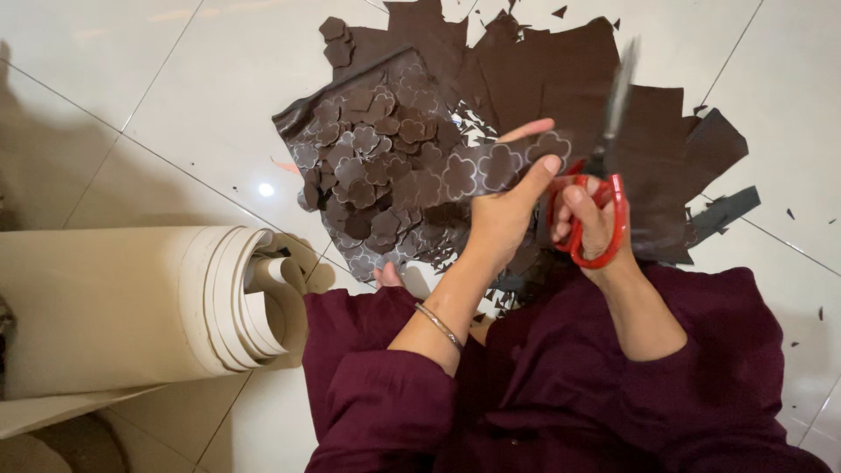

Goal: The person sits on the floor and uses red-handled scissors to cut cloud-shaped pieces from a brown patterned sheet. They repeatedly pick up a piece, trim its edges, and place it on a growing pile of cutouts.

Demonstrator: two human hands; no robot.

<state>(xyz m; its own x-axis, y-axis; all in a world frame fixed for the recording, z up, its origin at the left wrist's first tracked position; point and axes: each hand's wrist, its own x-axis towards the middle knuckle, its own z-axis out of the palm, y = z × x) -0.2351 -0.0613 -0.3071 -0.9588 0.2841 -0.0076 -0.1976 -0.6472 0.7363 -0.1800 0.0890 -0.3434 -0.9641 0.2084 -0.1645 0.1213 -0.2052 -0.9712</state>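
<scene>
Underneath, glossy white floor tiles (158, 105) with thin dark joints are seen, strewn with brown sheets (543, 79), cut flower shapes (368, 166) and small scraps. A cream roll (131, 307) lies left. A flower-printed strip (491, 166) is pinched by the left hand (504, 215); red-handled scissors (600, 188) are gripped by the right hand (591, 223), fingers curled through the loops.
</scene>
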